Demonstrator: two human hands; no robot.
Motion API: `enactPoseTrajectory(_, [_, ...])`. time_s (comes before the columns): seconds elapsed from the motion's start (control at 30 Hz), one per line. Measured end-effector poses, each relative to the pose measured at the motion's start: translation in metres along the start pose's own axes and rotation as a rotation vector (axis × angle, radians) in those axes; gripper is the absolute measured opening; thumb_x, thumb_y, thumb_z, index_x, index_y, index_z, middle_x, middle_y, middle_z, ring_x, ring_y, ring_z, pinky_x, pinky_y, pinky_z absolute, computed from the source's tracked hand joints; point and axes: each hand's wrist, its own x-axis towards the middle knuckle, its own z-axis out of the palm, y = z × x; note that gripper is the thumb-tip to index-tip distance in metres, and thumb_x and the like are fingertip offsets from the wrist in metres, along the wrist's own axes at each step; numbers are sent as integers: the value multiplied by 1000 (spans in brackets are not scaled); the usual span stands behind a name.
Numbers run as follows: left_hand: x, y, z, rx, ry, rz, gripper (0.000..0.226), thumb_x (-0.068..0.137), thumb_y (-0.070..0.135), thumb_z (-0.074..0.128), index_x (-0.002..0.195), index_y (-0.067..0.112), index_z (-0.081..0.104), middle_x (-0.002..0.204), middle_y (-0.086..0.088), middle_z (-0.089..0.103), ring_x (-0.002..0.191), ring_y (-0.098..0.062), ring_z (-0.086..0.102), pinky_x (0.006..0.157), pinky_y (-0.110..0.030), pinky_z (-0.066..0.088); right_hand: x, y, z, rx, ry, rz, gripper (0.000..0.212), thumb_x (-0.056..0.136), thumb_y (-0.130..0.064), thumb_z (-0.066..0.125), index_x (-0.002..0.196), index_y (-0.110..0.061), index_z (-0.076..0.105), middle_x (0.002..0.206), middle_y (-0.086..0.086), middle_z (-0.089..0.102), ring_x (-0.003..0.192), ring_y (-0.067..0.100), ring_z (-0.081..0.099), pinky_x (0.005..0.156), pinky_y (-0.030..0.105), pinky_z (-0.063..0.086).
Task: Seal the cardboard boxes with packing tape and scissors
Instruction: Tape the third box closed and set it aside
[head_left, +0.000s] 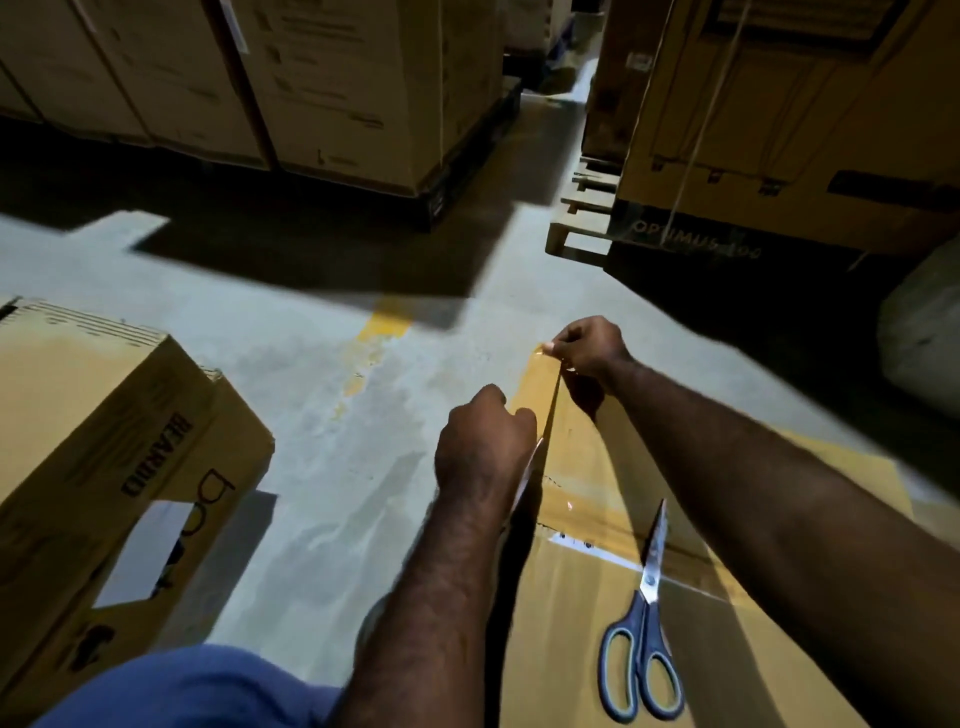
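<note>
A blue cloth-covered knee (197, 686) is showing nearest, left of the one corrugated cardboard box (582, 649) under the arms. A second printed box (104, 441) is lying tilted on the concrete floor (322, 415), well to its left. One glossy brown packing tape strip (535, 395) is stretching over the box's far end. The right hand (587, 348) is pinching its far tip and the left hand (483, 447) is gripping its nearer part, fingers curled. One pair of scissors (647, 623), with blue-grey loops and closed steel blades, is lying flat on the box top, nearer than both hands.
</note>
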Motion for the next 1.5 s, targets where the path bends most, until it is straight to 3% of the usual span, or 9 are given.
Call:
enactPoseTrajectory(0.17, [-7, 3, 2, 10, -8, 25, 41, 93, 35, 55, 132, 26, 62, 131, -3, 66, 112, -27, 64, 88, -33, 50, 3, 4, 5, -5, -14, -12, 17, 85, -28, 83, 94, -14, 80, 92, 2, 76, 88, 18, 71, 87, 41, 61])
enactPoseTrajectory(0.7, [-7, -1, 26, 183, -22, -27, 27, 93, 37, 53, 99, 23, 75, 99, 1, 72, 87, -24, 68, 71, -29, 52, 13, 12, 11, -91, -33, 250, 48, 67, -42, 94, 98, -9, 79, 106, 9, 75, 101, 28, 70, 91, 42, 60])
enactPoseTrajectory(0.83, [-9, 0, 25, 200, -36, -64, 26, 93, 36, 53, 98, 20, 73, 96, 0, 71, 85, -23, 67, 65, -27, 45, 16, 11, 6, -92, -217, 473, 45, 78, -34, 87, 91, 4, 67, 86, 15, 69, 75, 28, 69, 69, 39, 60])
enactPoseTrajectory(0.9, [-9, 0, 25, 198, -47, -78, 25, 93, 35, 53, 94, 19, 72, 93, -1, 71, 84, -23, 67, 66, -27, 47, 16, 13, 5, -197, -341, 502, 40, 90, -36, 76, 96, 2, 67, 93, 15, 70, 81, 28, 69, 73, 39, 59])
enactPoseTrajectory(1.0, [-7, 0, 26, 187, -52, -88, 25, 92, 36, 53, 92, 20, 73, 91, 1, 70, 81, -22, 66, 62, -25, 43, 20, 19, 9, -470, -106, 311, 39, 87, -28, 76, 117, -4, 67, 121, 15, 68, 110, 33, 68, 90, 42, 58])
enactPoseTrajectory(1.1, [-7, -1, 24, 154, -65, -82, 26, 92, 36, 52, 95, 22, 74, 96, 1, 72, 83, -22, 65, 64, -26, 43, 5, 14, 9, -388, 250, -44, 15, 90, -21, 73, 104, -18, 72, 105, 3, 72, 95, 24, 69, 82, 37, 58])
enactPoseTrajectory(1.27, [-12, -10, 16, 29, -138, -36, 41, 98, 39, 42, 133, 33, 63, 136, 4, 64, 119, -26, 61, 96, -36, 47, -46, 22, 22, -387, -58, -497, 24, 104, -33, 48, 95, -22, 68, 97, -1, 68, 96, 24, 65, 77, 30, 41])
enactPoseTrajectory(1.4, [-24, -22, 7, -133, -174, -7, 46, 95, 36, 38, 137, 35, 57, 140, 0, 60, 121, -27, 59, 101, -38, 48, -69, 44, 33, -528, -180, -509, 54, 106, -49, 24, 143, -16, 45, 156, 7, 41, 149, 25, 32, 121, 42, 28])
enactPoseTrajectory(1.5, [-36, -31, 3, -271, -110, -18, 41, 92, 38, 45, 130, 35, 60, 120, -6, 69, 100, -28, 67, 93, -41, 55, -76, 40, 32, -545, -175, -479, 61, 109, -45, 23, 160, -12, 24, 169, 8, 18, 156, 21, 13, 126, 37, 10])
